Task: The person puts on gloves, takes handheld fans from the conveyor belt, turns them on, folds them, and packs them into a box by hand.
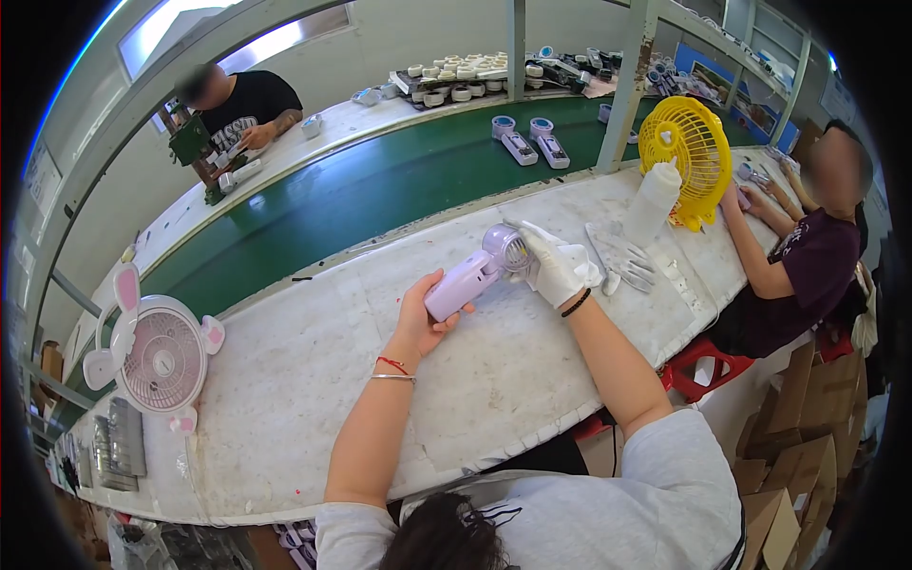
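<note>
A pale purple handheld fan (464, 287) is tilted over the table, its round grilled head toward the upper right. My left hand (427, 318), bare, is closed around the lower handle. On my right hand (553, 266) is a white glove; its fingers curve against the side of the fan head. A crumpled white cloth (581, 262) shows at the palm side of that hand, partly hidden by it. Just right of it, a loose grey-white glove (622, 258) lies flat on the table.
A white squeeze bottle (654, 201) and a yellow fan (686, 157) stand right; a rabbit-eared fan (160, 359) stands left. Two handheld fans (528, 144) lie on the green conveyor belt (370, 185). One co-worker (249, 109) sits across the belt, another (807, 228) at right.
</note>
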